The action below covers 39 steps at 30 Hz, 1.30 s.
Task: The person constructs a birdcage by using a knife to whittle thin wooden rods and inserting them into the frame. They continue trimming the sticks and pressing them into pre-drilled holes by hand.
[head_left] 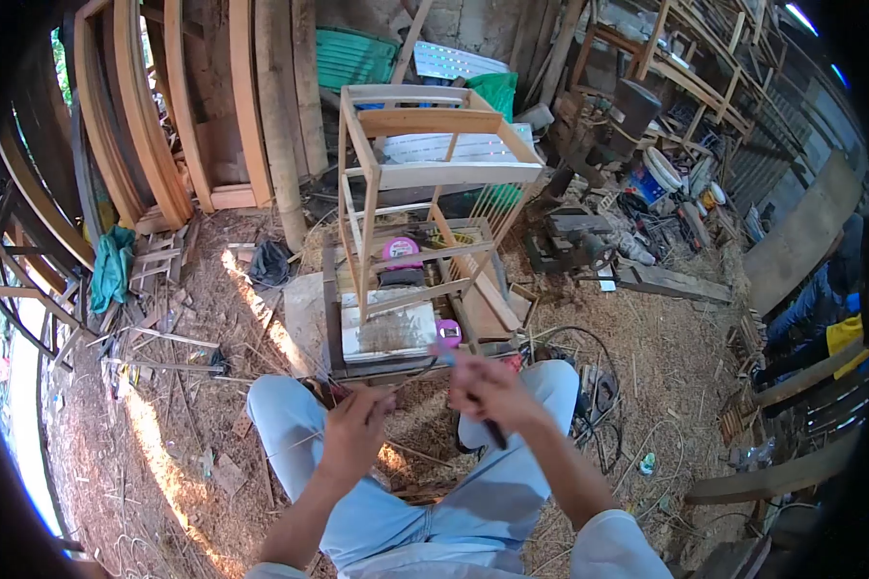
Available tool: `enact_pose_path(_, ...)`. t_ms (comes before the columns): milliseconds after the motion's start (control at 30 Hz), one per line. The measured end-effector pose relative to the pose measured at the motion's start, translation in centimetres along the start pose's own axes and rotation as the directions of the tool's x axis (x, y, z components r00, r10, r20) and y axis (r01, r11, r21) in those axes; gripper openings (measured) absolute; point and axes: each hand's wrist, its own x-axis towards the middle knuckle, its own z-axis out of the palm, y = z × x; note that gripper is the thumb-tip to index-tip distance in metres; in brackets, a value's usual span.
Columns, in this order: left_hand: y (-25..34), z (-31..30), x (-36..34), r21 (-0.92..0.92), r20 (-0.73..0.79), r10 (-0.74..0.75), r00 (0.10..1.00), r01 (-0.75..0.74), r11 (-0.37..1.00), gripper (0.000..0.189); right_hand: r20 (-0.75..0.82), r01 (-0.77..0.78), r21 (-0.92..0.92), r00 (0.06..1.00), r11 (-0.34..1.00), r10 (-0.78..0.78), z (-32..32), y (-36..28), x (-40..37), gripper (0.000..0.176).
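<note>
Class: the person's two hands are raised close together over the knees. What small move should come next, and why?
Probably steady the right hand and bring its dark tool across to the left hand. The right hand is blurred, the two hands are apart, and what the left's curled fingers hold is too small to tell.

A woodworking shop, apparently: sawdust floor, stacked door frames, unfinished wooden shelf frame.

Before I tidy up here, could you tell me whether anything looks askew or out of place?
Nothing looks damaged, but wood offcuts lie scattered over the sawdust floor at left, and loose cables tangle beside the right knee.
</note>
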Motion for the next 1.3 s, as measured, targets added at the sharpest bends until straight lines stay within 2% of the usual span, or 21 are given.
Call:
enact_pose_path(67, 0.5, 0.4, 0.2, -0.022, 0.013, 0.068, 0.998, -0.067, 0.997, 0.018, 0.125, 0.016, 0.071, 0.992, 0.997, -0.025, 0.7, -0.4, 0.4, 0.030)
enact_pose_path(133, 0.0, -0.5, 0.0, 0.017, 0.012, 0.056, 0.998, -0.056, 0.998, 0.017, -0.197, -0.019, 0.062, 0.980, 0.998, 0.030, -0.8, -0.7, 0.6, 0.023)
enact_pose_path(167, -0.5, -1.4, -0.4, 0.025, 0.008, 0.050, 0.999, -0.050, 0.998, 0.017, -0.190, 0.026, 0.212, 0.982, 0.977, 0.015, -3.3, -0.1, 1.0, 0.019)
enact_pose_path(200, -1.4, -2.6, -1.0, 0.051, -0.012, -0.023, 1.000, 0.023, 0.998, 0.017, -0.357, 0.146, 0.112, 0.929, 0.983, -0.098, -4.2, -1.5, 0.5, 0.021)
enact_pose_path(233, -2.0, -3.4, -1.2, 0.076, -0.034, -0.089, 0.995, 0.092, 0.993, 0.016, -0.445, 0.189, 0.170, 0.890, 0.967, -0.095, -6.1, -2.8, -0.2, 0.026)
enact_pose_path(267, -2.4, -3.6, -1.2, 0.081, -0.040, -0.088, 0.995, 0.091, 0.993, 0.016, -0.334, 0.252, 0.129, 0.922, 0.959, -0.198, -9.1, -2.4, -0.4, 0.031)
enact_pose_path(400, -1.3, -1.5, -0.8, 0.021, -0.005, -0.124, 0.992, 0.124, 0.992, 0.014, -0.284, 0.003, -0.070, 0.959, 0.998, -0.023, -1.3, -1.7, -1.5, 0.031)
enact_pose_path(467, -0.6, 0.6, -0.2, -0.014, 0.008, 0.046, 0.999, -0.046, 0.999, 0.015, 0.040, 0.001, 0.062, 0.999, 0.998, -0.004, 1.3, -0.6, -0.7, 0.036)
enact_pose_path(500, 0.3, 1.0, 0.2, 0.024, 0.036, 0.168, 0.985, -0.168, 0.985, 0.021, 0.033, 0.002, 0.062, 0.999, 0.998, -0.004, 1.2, -0.5, -0.5, 0.036)
enact_pose_path(600, 0.7, 0.7, 0.3, -0.021, 0.074, 0.163, 0.984, -0.162, 0.987, 0.025, 0.113, -0.030, 0.169, 0.993, 0.985, 0.011, 0.8, -0.6, 0.5, 0.036)
enact_pose_path(700, 0.2, 0.2, -0.6, 0.051, 0.130, 0.224, 0.966, -0.232, 0.971, 0.026, 0.087, -0.041, 0.030, 0.995, 0.999, 0.039, 0.1, -0.9, 0.0, 0.030)
enact_pose_path(767, -0.6, -0.8, -1.0, 0.097, 0.084, 0.254, 0.964, -0.262, 0.960, 0.025, -0.215, -0.052, 0.061, 0.974, 0.997, 0.063, -1.4, -0.7, 0.0, 0.028)
enact_pose_path(833, -2.3, -2.4, -1.6, 0.145, 0.042, 0.288, 0.957, -0.291, 0.945, 0.024, -0.486, 0.130, -0.005, 0.866, 0.991, -0.117, -6.6, -0.8, 0.1, 0.027)
enact_pose_path(867, -3.5, -3.5, -2.2, 0.125, -0.014, 0.107, 0.994, -0.104, 0.987, 0.017, -0.511, 0.185, 0.134, 0.855, 0.974, -0.092, -8.9, -2.1, -0.3, 0.026)
enact_pose_path(900, -3.5, -4.3, -2.0, 0.095, -0.066, -0.079, 0.995, 0.085, 0.992, 0.010, -0.432, 0.184, 0.082, 0.892, 0.979, -0.132, -8.9, -2.9, -0.8, 0.026)
enact_pose_path(933, -3.1, -4.3, -1.7, 0.099, -0.068, -0.081, 0.994, 0.088, 0.991, 0.010, -0.349, 0.186, 0.028, 0.923, 0.982, -0.165, -8.5, -3.5, -1.3, 0.026)
enact_pose_path(1000, -1.3, -2.9, -0.8, 0.094, 0.026, -0.202, 0.979, 0.199, 0.976, 0.008, -0.414, -0.107, -0.028, 0.906, 0.994, 0.086, -3.9, -2.2, -0.4, 0.030)
enact_pose_path(1067, -0.8, 0.0, -0.1, 0.029, 0.010, -0.087, 0.996, 0.087, 0.996, 0.013, 0.116, 0.055, 0.026, 0.992, 0.998, -0.057, 1.2, -0.2, 0.3, 0.033)
enact_pose_path(1133, 0.6, 0.6, 0.5, 0.078, -0.004, 0.168, 0.986, -0.167, 0.983, 0.019, 0.078, -0.004, 0.076, 0.997, 0.997, -0.002, 1.0, -0.5, 1.1, 0.031)
enact_pose_path(1233, 0.4, -0.5, 0.2, 0.160, 0.043, 0.257, 0.965, -0.261, 0.952, 0.024, 0.031, -0.019, 0.090, 0.999, 0.996, 0.016, 0.1, -1.0, 0.7, 0.031)
enact_pose_path(1300, -0.7, -1.3, -0.4, 0.200, 0.067, 0.323, 0.944, -0.330, 0.922, 0.026, -0.377, 0.129, 0.012, 0.919, 0.992, -0.115, -2.7, -1.3, 0.8, 0.032)
